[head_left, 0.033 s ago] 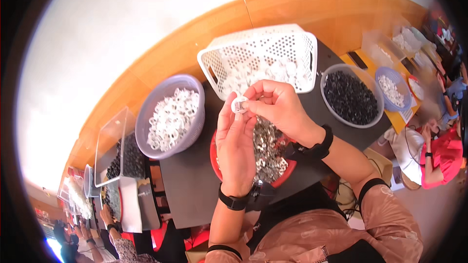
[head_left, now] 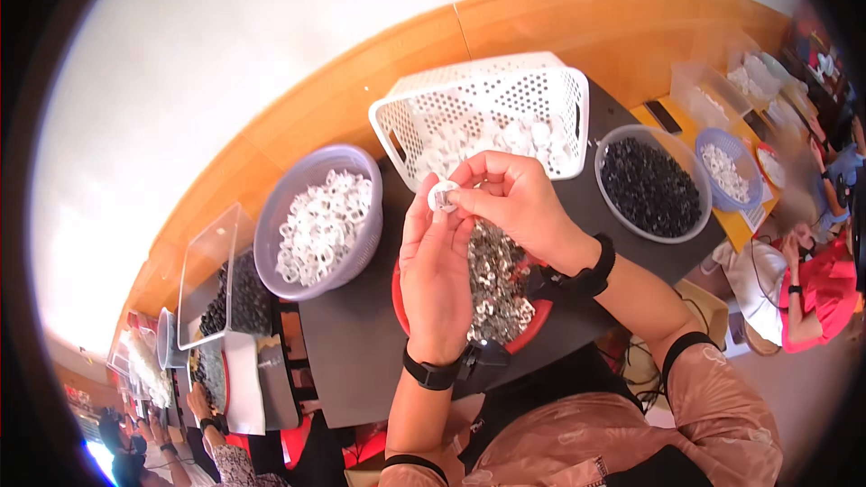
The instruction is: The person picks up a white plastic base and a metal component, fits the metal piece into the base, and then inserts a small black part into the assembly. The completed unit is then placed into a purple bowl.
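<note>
My left hand (head_left: pixel 435 284) and my right hand (head_left: pixel 512 200) meet over the middle of the dark table (head_left: pixel 347 356). Between their fingertips they pinch a small round white plastic part (head_left: pixel 442 196), with a silvery metal piece showing on its face. The left palm is turned up, and the right thumb presses on the part from the right. Under my hands stands a red bowl (head_left: pixel 538 317) of small shiny metal pieces (head_left: pixel 496 284), partly hidden by the left hand. Just beyond, a white perforated basket (head_left: pixel 577 95) holds many white parts.
A lilac basin (head_left: pixel 363 257) of white ring-shaped parts stands left, and a grey bowl (head_left: pixel 663 237) of black pieces right. Further left is a clear box (head_left: pixel 203 284) with black pieces. At right, a yellow surface (head_left: pixel 735 227) carries a small basket (head_left: pixel 750 167). Other people work on both sides.
The whole view has shifted slightly, so the table and containers sit a little lower. Both hands keep the same pinch on the white part.
</note>
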Demonstrator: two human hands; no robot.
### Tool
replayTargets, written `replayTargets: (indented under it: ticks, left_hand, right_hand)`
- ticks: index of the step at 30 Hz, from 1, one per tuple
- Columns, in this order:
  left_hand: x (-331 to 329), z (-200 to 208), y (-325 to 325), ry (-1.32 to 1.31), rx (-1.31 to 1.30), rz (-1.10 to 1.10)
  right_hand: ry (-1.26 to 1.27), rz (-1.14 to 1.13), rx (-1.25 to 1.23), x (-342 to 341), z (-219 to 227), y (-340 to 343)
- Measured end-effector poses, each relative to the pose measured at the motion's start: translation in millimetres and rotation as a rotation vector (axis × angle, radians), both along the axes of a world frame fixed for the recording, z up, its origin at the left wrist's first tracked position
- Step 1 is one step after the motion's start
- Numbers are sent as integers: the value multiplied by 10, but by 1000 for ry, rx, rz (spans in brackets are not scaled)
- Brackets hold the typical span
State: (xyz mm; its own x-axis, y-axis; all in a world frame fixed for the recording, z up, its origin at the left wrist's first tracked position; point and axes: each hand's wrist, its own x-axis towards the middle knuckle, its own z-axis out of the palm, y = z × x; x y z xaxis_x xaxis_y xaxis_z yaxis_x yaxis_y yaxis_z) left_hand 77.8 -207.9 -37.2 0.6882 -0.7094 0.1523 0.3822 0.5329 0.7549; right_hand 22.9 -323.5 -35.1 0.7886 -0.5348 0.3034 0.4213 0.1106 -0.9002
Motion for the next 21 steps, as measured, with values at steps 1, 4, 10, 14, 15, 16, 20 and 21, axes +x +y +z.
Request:
replayTargets:
  ticks: [1, 4, 10, 14, 15, 16, 20, 21]
  left_hand:
    - [72, 11, -7, 41, -26, -42]
    - [224, 68, -81, 137, -75, -80]
    - [455, -23, -244, 180, -119, -51]
    - [583, -57, -269, 213, -145, -65]
    - [612, -97, -270, 227, -162, -60]
    - [631, -116, -282, 233, -159, -58]
    - [632, -81, -333, 168, -79, -46]
    - [614, -65, -332, 126, -69, -41]
  right_hand:
    - [-17, -9, 6, 36, 26, -7]
    - [-18, 24, -38, 155, 73, -66]
    - [1, -35, -155, 360, 69, -162]
    - [65, -55, -262, 374, 76, -191]
    - [71, -53, -259, 397, 48, -191]
    - [15, -119, -323, 421, 20, -182]
    - [-74, -214, -369, 464, -24, -209]
    - [-70, -211, -367, 459, -23, -217]
